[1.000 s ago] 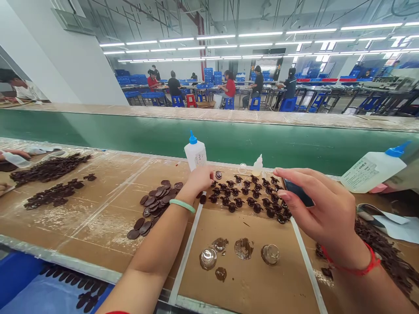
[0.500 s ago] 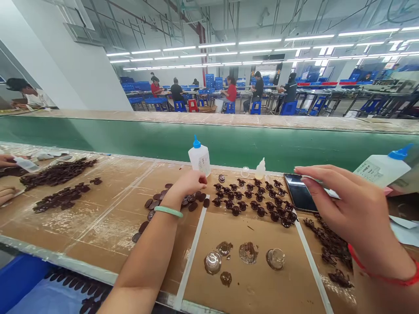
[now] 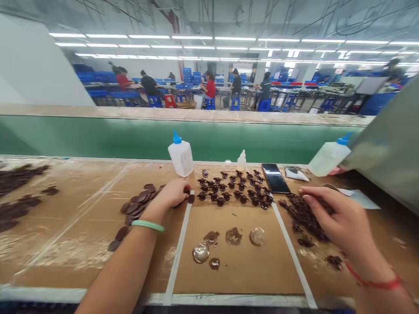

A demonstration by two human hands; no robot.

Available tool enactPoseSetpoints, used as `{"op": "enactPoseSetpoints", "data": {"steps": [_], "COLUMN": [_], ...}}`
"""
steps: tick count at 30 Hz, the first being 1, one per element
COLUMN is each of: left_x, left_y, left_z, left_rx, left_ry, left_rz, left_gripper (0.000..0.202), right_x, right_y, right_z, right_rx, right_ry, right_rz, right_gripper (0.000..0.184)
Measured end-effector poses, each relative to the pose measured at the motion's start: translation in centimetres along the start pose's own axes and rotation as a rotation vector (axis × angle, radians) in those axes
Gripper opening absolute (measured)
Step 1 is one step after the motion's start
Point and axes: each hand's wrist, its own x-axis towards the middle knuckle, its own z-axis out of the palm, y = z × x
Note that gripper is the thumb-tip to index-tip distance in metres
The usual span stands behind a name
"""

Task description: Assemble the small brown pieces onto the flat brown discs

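Note:
My left hand is closed, with its fingers curled down at the right end of a pile of dark brown oval discs. What lies under the fingertips is hidden. A single oval disc sits on the tape strip beside them. Above a heap of small dark brown, irregular pieces, my right hand holds thumb and forefinger close together in a pinch; anything between them is too small to make out. Several dark brown round pieces with side projections stand in rows between my hands.
Clear domes and glossy puddles lie on the brown board. Behind stand a blue-capped bottle, a small dropper bottle, a phone and another blue-capped bottle. People sit at far tables.
My view has swung right. My right hand has lowered from above the phone to the heap of irregular pieces. My left hand has reached down among the oval discs.

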Motion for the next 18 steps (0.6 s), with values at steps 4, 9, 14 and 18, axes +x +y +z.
{"op": "enactPoseSetpoints", "data": {"steps": [4, 9, 14, 18], "left_x": [0.8, -1.0, -3.1, -3.2], "left_y": [-0.9, -1.7, -1.7, -1.5], "left_z": [-0.2, -1.3, -2.7, -3.0], "left_rx": [-0.083, -0.249, -0.478, -0.641], "left_ry": [0.017, 0.013, 0.045, 0.025], "left_rz": [0.022, 0.017, -0.022, -0.044], "left_gripper": [0.01, 0.011, 0.024, 0.035], "right_x": [-3.6, -6.3, -7.2, -6.8], "right_y": [2.1, 3.1, 3.6, 3.3], "right_z": [0.6, 1.3, 2.1, 2.2], "right_rx": [0.012, 0.001, 0.026, 0.045], "right_ry": [-0.042, -0.081, -0.061, -0.049], "right_rz": [0.185, 0.338, 0.381, 0.376], "right_gripper": [0.024, 0.026, 0.027, 0.028]}}
